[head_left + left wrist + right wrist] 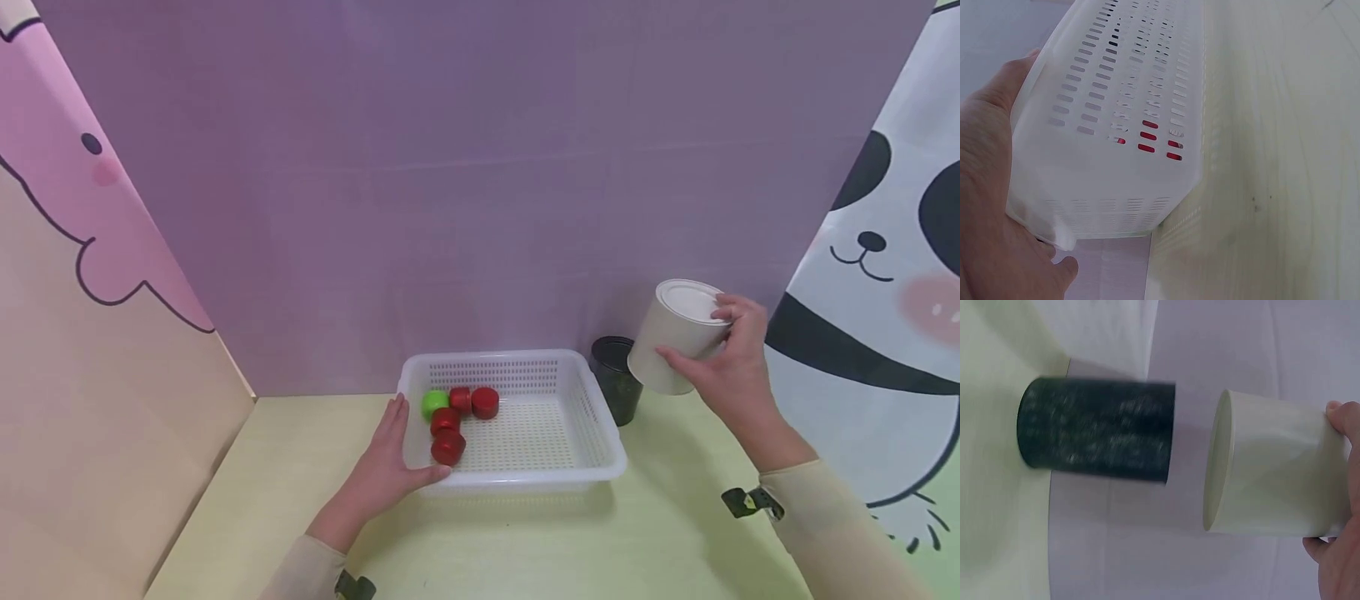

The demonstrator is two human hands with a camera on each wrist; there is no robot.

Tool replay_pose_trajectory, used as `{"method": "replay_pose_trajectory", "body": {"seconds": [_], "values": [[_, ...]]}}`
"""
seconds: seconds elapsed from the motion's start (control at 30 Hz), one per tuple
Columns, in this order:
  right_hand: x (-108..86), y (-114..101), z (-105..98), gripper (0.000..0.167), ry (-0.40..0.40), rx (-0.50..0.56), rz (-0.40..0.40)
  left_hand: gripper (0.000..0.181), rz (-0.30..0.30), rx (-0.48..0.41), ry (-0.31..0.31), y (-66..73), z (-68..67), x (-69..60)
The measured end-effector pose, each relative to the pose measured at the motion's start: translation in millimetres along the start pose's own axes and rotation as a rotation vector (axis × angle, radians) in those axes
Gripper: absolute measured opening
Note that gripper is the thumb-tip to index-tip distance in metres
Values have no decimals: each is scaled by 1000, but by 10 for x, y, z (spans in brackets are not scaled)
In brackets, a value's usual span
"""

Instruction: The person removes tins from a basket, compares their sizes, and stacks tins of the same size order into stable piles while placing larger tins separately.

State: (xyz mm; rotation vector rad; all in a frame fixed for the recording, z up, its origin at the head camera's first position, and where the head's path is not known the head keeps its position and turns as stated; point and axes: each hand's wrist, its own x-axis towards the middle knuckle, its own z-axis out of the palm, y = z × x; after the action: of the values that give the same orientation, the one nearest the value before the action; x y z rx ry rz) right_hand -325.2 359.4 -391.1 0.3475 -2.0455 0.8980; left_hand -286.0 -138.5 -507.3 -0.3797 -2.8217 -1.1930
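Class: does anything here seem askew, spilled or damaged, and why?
Only the white container stands out: the right hand holds it tilted, base up and mouth down, while the black container beside the basket stands straight on the table. Nothing looks spilled or damaged.

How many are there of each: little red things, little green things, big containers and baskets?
Small red objects: 4
Small green object: 1
Black container: 1
White container: 1
White basket: 1
Total: 8
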Motion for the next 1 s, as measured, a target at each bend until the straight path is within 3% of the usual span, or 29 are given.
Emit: {"method": "replay_pose_trajectory", "body": {"seconds": [0.43,0.73,1.0], "values": [[-47,415,-83,86,-5,-86,103,138,8,32,-5,-20,-17,-11],[-67,579,-127,89,-23,-94,251,144,51,106,12,-38,-36,3],[-106,715,-98,87,-24,-113,262,143,62,90,12,-42,-41,12]]}}
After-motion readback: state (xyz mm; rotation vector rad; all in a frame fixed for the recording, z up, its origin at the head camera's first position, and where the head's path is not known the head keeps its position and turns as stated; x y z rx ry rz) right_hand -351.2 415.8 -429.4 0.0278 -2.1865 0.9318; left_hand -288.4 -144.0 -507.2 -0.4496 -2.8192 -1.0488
